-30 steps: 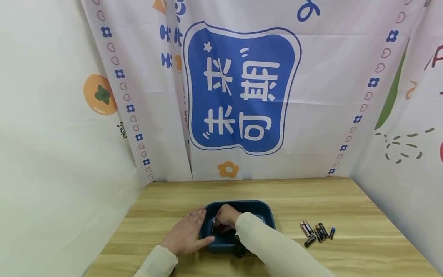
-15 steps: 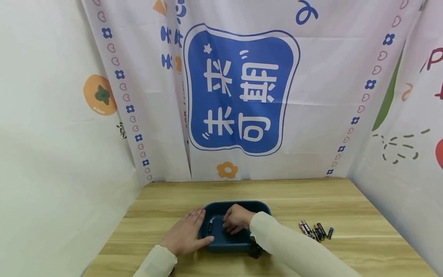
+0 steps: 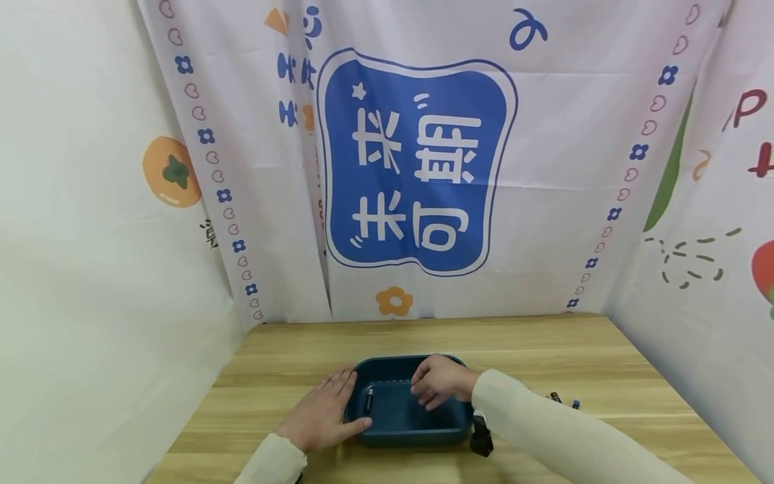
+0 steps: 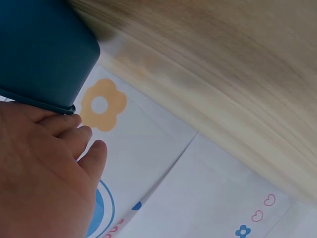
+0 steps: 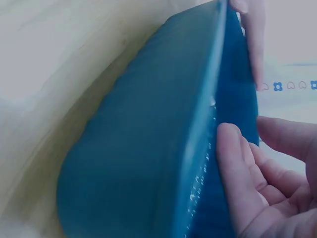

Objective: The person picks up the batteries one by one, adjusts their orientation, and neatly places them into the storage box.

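Box sits on the table in front of you, deep blue-green, roughly rectangular, with rounded corners, tall smooth walls and a thin rim. Its inside looks the same colour, and your right wrist view catches small bright glints in a row along the inner side. One battery lies on the floor of the box, close to its left wall and lengthwise away from you; it is dark and slim, with a paler end on the far side.

Your left hand rests against the left side of the box, fingers extended at the rim and thumb stretched toward the near left corner; it touches the box without clasping it. Your right hand is over the right half of the box, its fingers loosely bent and the thumb apart from them, with nothing visible in their grasp. You cannot tell whether those fingertips dip below the rim.

To the right of the box, beyond your right sleeve, a blue-tipped battery and a dark battery show, partly covered by the sleeve. A black device hangs under your right wrist, just beside the box's near right corner. Behind the box hangs a white printed cloth.
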